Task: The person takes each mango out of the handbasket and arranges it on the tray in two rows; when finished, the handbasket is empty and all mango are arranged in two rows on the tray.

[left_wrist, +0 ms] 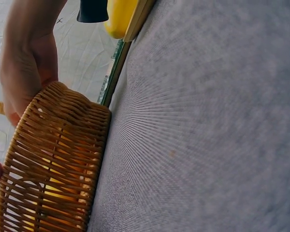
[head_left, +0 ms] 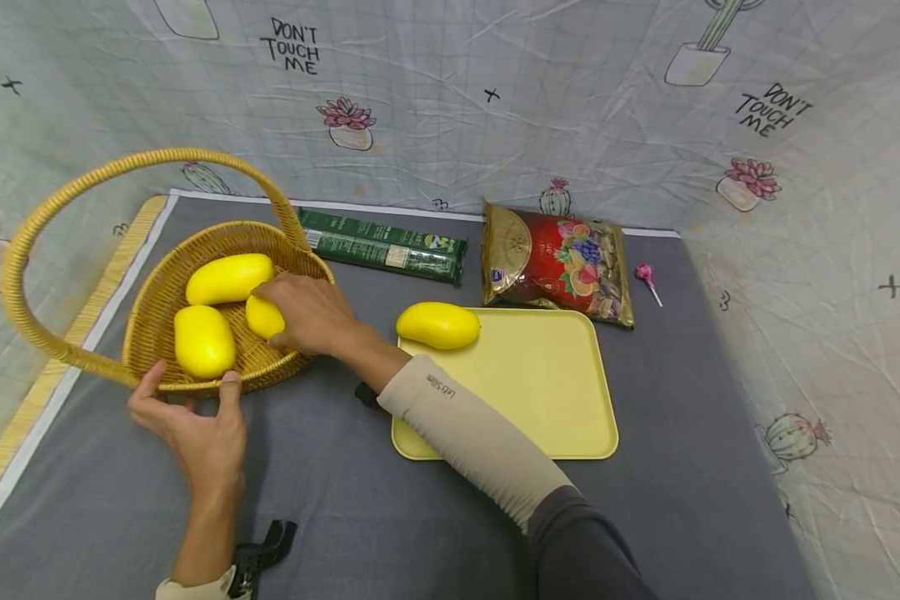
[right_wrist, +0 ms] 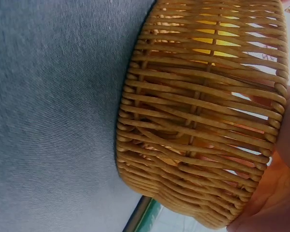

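A woven basket with a tall arched handle stands at the left of the table. Inside lie one yellow mango at the back and another mango at the front. My right hand reaches over the basket's right side and grips a third mango, partly hidden under the fingers. At the basket's near rim my left hand holds on, thumb and fingertips spread along the edge. In the right wrist view, the basket's wicker wall hides much of the right hand.
A yellow tray sits right of the basket, with one mango at its back left corner. Behind are a green packet and a red-gold candy bag. A pink lollipop lies farther right. A patterned cloth hangs behind the table.
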`<state>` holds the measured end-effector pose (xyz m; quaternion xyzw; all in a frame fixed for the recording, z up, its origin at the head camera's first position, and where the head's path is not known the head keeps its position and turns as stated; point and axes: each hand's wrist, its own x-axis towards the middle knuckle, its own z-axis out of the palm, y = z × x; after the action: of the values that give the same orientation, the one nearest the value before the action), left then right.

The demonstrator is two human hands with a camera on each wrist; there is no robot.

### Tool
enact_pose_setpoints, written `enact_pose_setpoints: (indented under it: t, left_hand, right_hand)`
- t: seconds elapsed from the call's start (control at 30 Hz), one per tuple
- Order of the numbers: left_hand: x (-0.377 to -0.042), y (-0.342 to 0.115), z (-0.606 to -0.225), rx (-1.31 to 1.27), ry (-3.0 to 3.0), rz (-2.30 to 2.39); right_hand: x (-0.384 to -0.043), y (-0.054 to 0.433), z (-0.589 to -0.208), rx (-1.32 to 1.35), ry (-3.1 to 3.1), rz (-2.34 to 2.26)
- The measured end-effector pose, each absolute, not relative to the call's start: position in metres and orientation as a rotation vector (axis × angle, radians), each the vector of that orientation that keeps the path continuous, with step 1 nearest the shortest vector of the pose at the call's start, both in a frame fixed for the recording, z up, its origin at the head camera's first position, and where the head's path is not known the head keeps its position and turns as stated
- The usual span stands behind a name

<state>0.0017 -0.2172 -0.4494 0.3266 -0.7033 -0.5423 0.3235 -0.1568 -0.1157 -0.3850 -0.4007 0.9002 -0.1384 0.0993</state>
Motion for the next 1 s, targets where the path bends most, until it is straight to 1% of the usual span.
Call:
enact_pose_setpoints:
  t: [0.33,0.57,0.73,1.0]
  left_hand:
    - [0.000,-0.217,-0.450,0.872,-1.844,-1.418]
    - [-0.001,-0.218,-0.450,0.880,-1.846,-1.419]
    - [0.000,-0.217,-0.450,0.872,-1.840,-1.430]
    - [0.000,-0.216,-0.449,0.839,-1.825,-1.446]
  right_hand:
    - [-0.158,-0.103,-0.381,-1.212,2.630,-0.652]
    - [-0.156,-0.088,-0.372,-1.179,2.606,-0.862]
    - [-0.154,-0.075,-0.363,-1.144,2.565,-1.022]
    - [-0.152,-0.048,-0.353,-1.157,2.520,-1.136]
